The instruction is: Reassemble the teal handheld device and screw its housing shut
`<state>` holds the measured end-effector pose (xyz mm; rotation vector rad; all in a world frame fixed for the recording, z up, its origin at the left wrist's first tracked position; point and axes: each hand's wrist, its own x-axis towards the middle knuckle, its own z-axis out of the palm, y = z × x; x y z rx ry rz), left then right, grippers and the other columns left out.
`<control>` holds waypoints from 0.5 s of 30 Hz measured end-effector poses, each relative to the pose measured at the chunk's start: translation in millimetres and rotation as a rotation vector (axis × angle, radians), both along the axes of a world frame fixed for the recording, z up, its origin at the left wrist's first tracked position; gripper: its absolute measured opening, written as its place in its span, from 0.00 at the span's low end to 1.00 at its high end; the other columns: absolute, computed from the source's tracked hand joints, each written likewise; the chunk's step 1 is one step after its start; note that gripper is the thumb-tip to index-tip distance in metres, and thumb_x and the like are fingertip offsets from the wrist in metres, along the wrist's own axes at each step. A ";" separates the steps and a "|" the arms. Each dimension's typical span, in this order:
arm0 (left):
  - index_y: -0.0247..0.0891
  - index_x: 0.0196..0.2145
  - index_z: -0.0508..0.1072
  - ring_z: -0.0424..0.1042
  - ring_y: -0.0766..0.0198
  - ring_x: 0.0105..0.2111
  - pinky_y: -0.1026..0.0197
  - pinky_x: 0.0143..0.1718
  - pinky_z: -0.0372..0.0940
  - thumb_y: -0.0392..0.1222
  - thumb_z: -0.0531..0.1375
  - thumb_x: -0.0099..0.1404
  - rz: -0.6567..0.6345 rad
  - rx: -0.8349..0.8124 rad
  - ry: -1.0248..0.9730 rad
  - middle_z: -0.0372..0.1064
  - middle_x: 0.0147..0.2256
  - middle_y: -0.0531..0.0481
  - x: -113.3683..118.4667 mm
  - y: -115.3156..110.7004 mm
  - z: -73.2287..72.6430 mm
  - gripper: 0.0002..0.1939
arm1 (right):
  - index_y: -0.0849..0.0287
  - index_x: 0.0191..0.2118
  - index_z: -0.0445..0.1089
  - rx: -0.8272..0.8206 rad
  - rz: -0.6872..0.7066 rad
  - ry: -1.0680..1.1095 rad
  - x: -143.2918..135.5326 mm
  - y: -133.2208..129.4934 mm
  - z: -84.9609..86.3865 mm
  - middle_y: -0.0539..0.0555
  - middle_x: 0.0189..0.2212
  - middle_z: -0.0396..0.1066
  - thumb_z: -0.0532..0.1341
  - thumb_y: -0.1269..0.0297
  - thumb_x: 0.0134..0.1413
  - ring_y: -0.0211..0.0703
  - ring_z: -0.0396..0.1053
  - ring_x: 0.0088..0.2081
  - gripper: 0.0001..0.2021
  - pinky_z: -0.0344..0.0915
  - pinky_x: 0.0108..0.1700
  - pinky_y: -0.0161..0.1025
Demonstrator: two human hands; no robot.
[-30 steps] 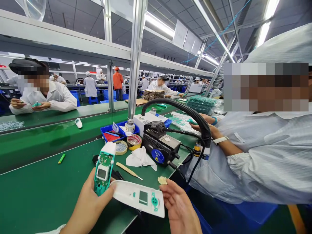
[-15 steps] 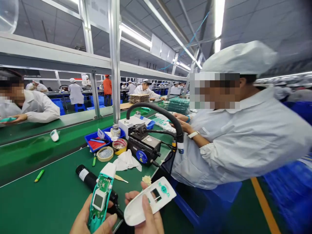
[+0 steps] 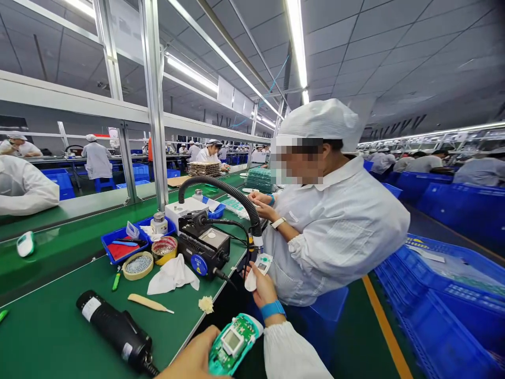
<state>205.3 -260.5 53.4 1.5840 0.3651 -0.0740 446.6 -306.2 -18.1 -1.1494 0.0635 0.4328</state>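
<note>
My left hand (image 3: 195, 353) grips an opened teal housing (image 3: 233, 345) at the bottom centre, its green circuit board and small grey display facing up. Further forward and to the right, my right hand (image 3: 263, 284), with a blue band at the wrist, holds a white cover (image 3: 258, 271) with a small window. The cover is just below the nozzle of a black hose (image 3: 240, 197), beside the worker in white. Whether cover and nozzle touch, I cannot tell.
A black electric screwdriver (image 3: 114, 331), a wooden-handled tool (image 3: 150, 303), a white cloth (image 3: 173, 275) and a yellowish sponge (image 3: 205, 304) lie on the green table. Behind them are a blue tray (image 3: 122, 251), screw dishes and a black soldering station (image 3: 203, 245). A co-worker (image 3: 323, 226) sits at the right.
The view has turned right. My right hand has carried the white cover forward, away from the teal housing, to the hose nozzle. My left hand has shifted right with the housing, now tilted.
</note>
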 end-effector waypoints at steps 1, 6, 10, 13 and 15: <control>0.37 0.28 0.62 0.59 0.72 0.24 0.70 0.25 0.54 0.36 0.61 0.43 -0.006 -0.036 0.038 0.56 0.23 0.58 11.3 -3.9 0.4 0.13 | 0.64 0.40 0.64 -0.007 0.007 0.005 4.1 4.5 -3.9 0.49 0.29 0.67 0.54 0.64 0.57 0.31 0.65 0.24 0.09 0.65 0.26 0.32; 0.39 0.29 0.56 0.51 0.73 0.12 0.69 0.15 0.45 0.34 0.55 0.49 0.089 -0.127 0.165 0.51 0.16 0.62 55.0 -22.1 2.0 0.10 | 0.64 0.40 0.64 -0.034 0.070 -0.002 13.5 1.9 -20.6 0.48 0.27 0.66 0.54 0.65 0.57 0.30 0.64 0.22 0.09 0.64 0.24 0.31; 0.39 0.30 0.55 0.51 0.74 0.12 0.69 0.13 0.41 0.33 0.54 0.50 0.219 -0.260 0.165 0.53 0.19 0.60 84.9 -31.8 0.8 0.10 | 0.65 0.40 0.65 -0.010 0.115 -0.064 19.3 -12.2 -27.8 0.48 0.23 0.68 0.62 0.64 0.48 0.33 0.65 0.20 0.13 0.62 0.22 0.31; 0.38 0.30 0.55 0.52 0.75 0.13 0.69 0.14 0.42 0.31 0.54 0.51 0.264 -0.297 0.130 0.55 0.20 0.59 113.3 -37.0 -4.0 0.10 | 0.65 0.34 0.67 -0.011 0.111 -0.097 24.6 -21.6 -33.7 0.49 0.19 0.69 0.68 0.60 0.32 0.36 0.65 0.18 0.20 0.59 0.19 0.32; 0.37 0.30 0.56 0.52 0.75 0.13 0.68 0.15 0.42 0.29 0.53 0.52 0.290 -0.281 0.119 0.54 0.19 0.60 136.2 -39.8 -8.5 0.09 | 0.65 0.28 0.67 -0.036 0.085 -0.121 27.5 -28.4 -40.2 0.49 0.16 0.67 0.68 0.59 0.27 0.38 0.64 0.16 0.19 0.58 0.17 0.33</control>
